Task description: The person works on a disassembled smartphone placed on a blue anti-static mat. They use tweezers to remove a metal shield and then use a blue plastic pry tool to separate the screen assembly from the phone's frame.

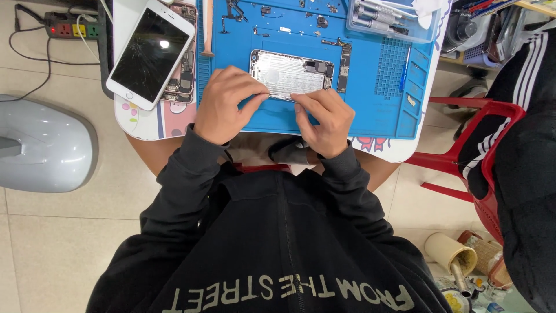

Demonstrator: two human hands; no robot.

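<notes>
Nearest, the person's black hooded top (278, 243) fills the bottom of the view, sleeves reaching up to the table. The left hand (223, 104) presses thumb and fingers closed on the near left edge of the opened phone body (292, 74). The right hand (324, 122), at four o'clock from the phone body, pinches its near edge; whether a tool is in that pinch cannot be told. The phone body lies flat on the blue mat (370, 110). At ten o'clock rests a cracked white phone (152, 52). A clear tray (394, 20) sits at one o'clock.
</notes>
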